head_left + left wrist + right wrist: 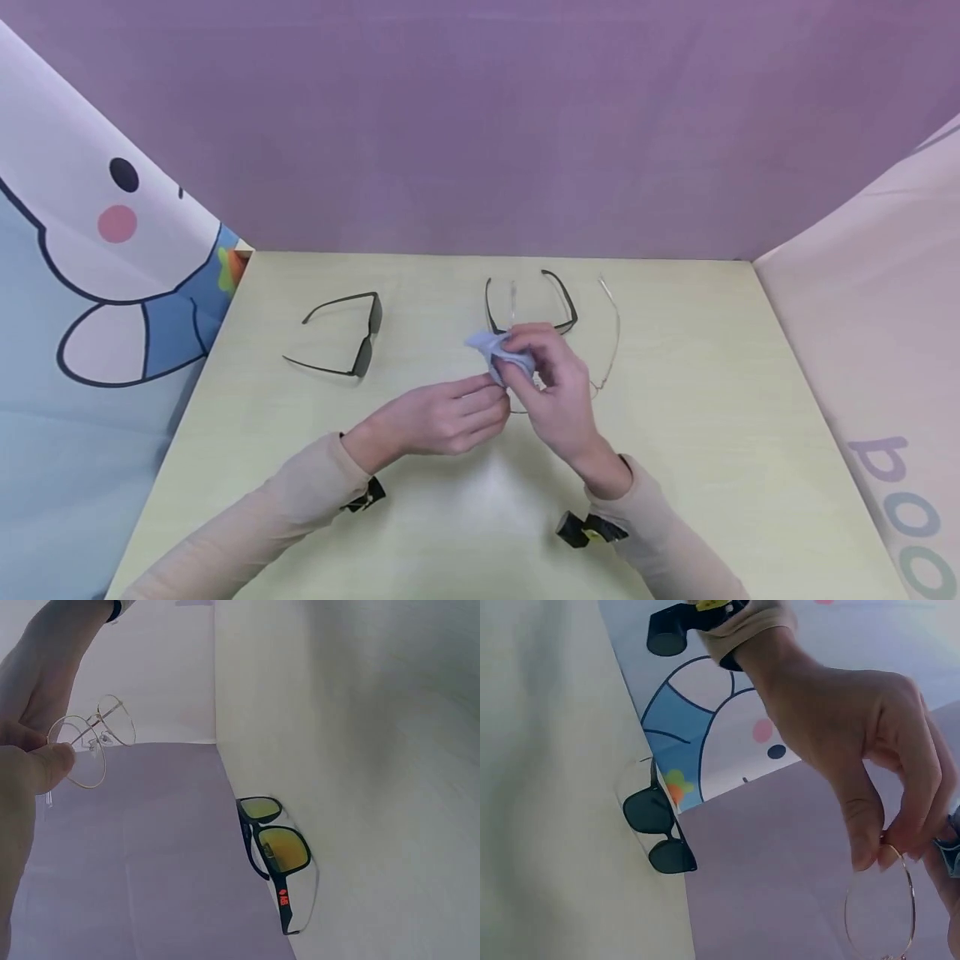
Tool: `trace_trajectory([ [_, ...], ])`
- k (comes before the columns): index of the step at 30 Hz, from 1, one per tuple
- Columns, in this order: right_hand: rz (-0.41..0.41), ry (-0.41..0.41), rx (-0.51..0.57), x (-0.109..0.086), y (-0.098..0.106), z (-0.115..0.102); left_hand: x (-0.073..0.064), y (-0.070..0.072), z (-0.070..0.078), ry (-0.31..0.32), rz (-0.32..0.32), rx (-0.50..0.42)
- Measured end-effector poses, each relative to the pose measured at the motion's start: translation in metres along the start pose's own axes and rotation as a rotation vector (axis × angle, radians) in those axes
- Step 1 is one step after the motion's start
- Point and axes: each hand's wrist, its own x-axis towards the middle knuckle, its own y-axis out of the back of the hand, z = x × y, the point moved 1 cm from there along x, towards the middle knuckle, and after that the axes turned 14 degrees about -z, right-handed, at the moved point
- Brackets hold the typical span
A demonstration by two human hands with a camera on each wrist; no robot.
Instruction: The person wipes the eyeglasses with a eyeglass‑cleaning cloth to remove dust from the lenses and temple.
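**One pair of wire-rimmed glasses (91, 725), one blue cloth (492, 347), both held up over the desk (712, 433)**

The left grip (450, 421) is clamped on the wire-rimmed glasses, thumb and fingers pinching the thin gold rim at one lens opening. The glasses are off the desk, in front of the person, with their slender arms pointing away. The right grip (551, 396) is closed on the blue cloth, which is bunched between thumb and fingers, one corner sticking out to the left. Cloth and left fingertips are right next to each other; whether the cloth touches a lens cannot be told.

Behind the hands stands a black pair with coloured lenses (283, 850) — its frame holds two yellow-orange lenses, and one arm carries a red mark. Its arms are unfolded and point to the far edge of the desk. Well to the left are black sunglasses (363, 357), whose frame holds two dark lenses; their arms are unfolded too, pointing left.

A dark device (363, 494) sits at the left cuff and a black camera unit (592, 530) at the right one. A purple cloth wall (480, 133) closes off the far side — a cartoon panel (112, 258) stands to the left.
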Motion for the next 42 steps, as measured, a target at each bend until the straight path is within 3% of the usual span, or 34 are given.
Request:
trace_trajectory([
  [8,0.179,-0.243,0.297,0.009,0.014,0.005,0.001,-0.008,0.009,-0.041,-0.024,-0.009],
  [10,0.162,-0.300,0.355,0.009,0.016,0.005,-0.001,-0.008,0.009,-0.046,-0.032,-0.009],
  [14,0.034,-0.369,0.408,0.002,0.013,0.008,-0.004,-0.009,0.008,-0.041,-0.048,0.001],
  [17,0.039,-0.389,0.410,0.000,0.011,0.011,-0.005,-0.009,0.009,-0.044,-0.054,-0.003],
  [22,0.165,-0.445,0.484,0.010,0.016,0.010,-0.004,-0.011,0.014,-0.061,-0.055,-0.008],
  [26,0.120,-0.481,0.544,0.009,0.015,0.009,-0.004,-0.011,0.014,-0.067,-0.063,-0.003],
  [31,0.042,-0.504,0.515,0.005,0.012,0.010,-0.006,-0.012,0.014,-0.069,-0.077,-0.011],
  [38,0.162,-0.501,0.632,0.014,0.019,0.010,-0.004,-0.012,0.019,-0.097,-0.070,-0.010],
  [42,0.118,-0.509,0.665,0.010,0.017,0.010,-0.005,-0.011,0.017,-0.100,-0.086,0.003],
])
